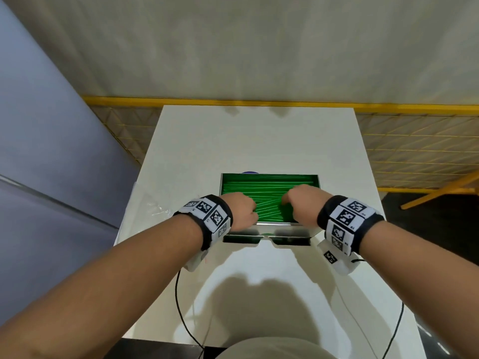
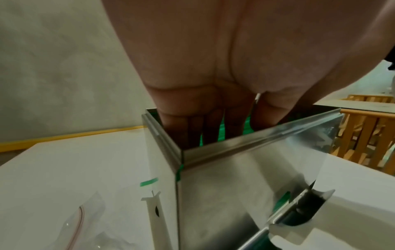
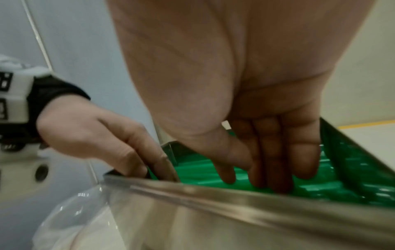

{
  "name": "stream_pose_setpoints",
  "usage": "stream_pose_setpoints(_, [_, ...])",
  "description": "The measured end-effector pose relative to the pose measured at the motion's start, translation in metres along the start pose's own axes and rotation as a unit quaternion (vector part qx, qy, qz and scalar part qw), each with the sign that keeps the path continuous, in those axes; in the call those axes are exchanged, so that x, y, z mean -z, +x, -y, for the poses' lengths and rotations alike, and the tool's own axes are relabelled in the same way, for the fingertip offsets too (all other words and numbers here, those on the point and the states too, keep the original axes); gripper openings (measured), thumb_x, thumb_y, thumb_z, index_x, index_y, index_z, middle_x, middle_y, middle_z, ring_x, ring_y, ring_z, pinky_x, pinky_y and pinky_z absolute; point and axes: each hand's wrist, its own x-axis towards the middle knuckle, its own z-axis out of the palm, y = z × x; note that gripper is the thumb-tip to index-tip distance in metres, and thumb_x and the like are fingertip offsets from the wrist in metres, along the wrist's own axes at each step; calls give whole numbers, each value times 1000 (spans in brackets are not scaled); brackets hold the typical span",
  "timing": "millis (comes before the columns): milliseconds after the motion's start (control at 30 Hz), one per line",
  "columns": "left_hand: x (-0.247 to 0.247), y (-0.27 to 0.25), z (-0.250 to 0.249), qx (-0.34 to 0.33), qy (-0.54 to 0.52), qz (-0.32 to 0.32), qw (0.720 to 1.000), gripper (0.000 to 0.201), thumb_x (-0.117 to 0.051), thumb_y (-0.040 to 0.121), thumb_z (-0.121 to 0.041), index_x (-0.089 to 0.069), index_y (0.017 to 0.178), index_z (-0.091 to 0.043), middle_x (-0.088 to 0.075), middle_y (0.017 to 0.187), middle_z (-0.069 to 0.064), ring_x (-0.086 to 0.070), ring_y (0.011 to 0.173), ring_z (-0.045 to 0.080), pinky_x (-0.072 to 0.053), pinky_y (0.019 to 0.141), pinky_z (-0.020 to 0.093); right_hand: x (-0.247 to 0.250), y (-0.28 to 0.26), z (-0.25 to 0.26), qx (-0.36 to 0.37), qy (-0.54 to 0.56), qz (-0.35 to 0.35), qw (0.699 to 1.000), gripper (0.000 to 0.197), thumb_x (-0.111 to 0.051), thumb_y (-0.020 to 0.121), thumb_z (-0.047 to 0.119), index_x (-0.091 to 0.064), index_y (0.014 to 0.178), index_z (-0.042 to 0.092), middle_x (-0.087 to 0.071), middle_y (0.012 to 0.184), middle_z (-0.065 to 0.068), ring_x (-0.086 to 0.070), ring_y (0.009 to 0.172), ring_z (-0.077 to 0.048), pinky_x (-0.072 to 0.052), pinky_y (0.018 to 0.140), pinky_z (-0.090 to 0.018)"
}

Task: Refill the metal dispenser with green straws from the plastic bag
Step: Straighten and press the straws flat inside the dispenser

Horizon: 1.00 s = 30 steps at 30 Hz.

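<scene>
The metal dispenser [image 1: 274, 224] stands open-topped on the white table [image 1: 259, 141], filled with green straws [image 1: 269, 189] lying lengthwise, a few crossed. Both hands reach into it from the near side. My left hand [image 1: 242, 209] is at the box's left end, its fingers [image 2: 192, 128] pointing straight down inside the rim among the straws [image 2: 248, 125]. My right hand [image 1: 298, 200] lies over the middle, with straight fingers [image 3: 271, 169] pressing on the straw pile [image 3: 203, 169]. Neither hand grips anything. The clear plastic bag [image 1: 153, 206] lies flat left of the dispenser.
The dispenser's front outlet tray [image 1: 267, 239] juts toward me below the hands. The table's left edge runs close beside the bag [image 2: 81, 226]. A yellow mesh fence [image 1: 414, 141] and wall stand behind the table. Wrist cables hang over the near table edge.
</scene>
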Motion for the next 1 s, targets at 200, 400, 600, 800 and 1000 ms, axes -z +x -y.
stream_pose_setpoints(200, [13, 10, 9, -38, -8, -134, 990, 28, -58, 91, -21, -66, 118, -18, -57, 112, 4, -57, 105, 24, -50, 91, 37, 7, 6, -1, -3, -18, -44, 999, 42, -52, 86, 3, -55, 126, 15, -50, 112, -13, -55, 105, -35, -52, 84, -42])
stream_pose_setpoints(400, [14, 14, 7, -22, 44, -48, 998, 19, -72, 85, -34, -77, 97, -19, -72, 94, 2, -67, 88, 24, -55, 76, 31, -3, 8, 1, 13, -32, 25, 999, 34, -53, 87, 1, -66, 116, 14, -69, 110, -12, -66, 96, -30, -58, 84, -40])
stream_pose_setpoints(600, [14, 18, 9, -25, 51, -71, 996, 15, -73, 83, -27, -72, 93, -15, -69, 96, 7, -65, 84, 25, -53, 72, 31, -2, 10, -9, 26, -37, 0, 999, 34, -58, 88, 4, -70, 115, 19, -68, 110, -9, -66, 99, -30, -57, 86, -40])
stream_pose_setpoints(800, [19, 25, 15, -60, 4, -149, 987, 36, -66, 87, -21, -60, 122, -18, -53, 120, 4, -55, 108, 22, -47, 84, 32, -1, 13, -7, 14, -9, -36, 999, 38, -55, 88, 2, -56, 124, 15, -47, 113, -13, -61, 83, -30, -53, 73, -35])
stream_pose_setpoints(1000, [6, 27, 14, -51, 64, -49, 995, 31, -62, 91, -20, -68, 120, -16, -62, 123, 9, -61, 111, 29, -53, 94, 40, -6, 9, -6, 39, -32, 17, 999, 27, -55, 89, 7, -63, 113, 15, -58, 103, -10, -62, 90, -29, -54, 79, -37])
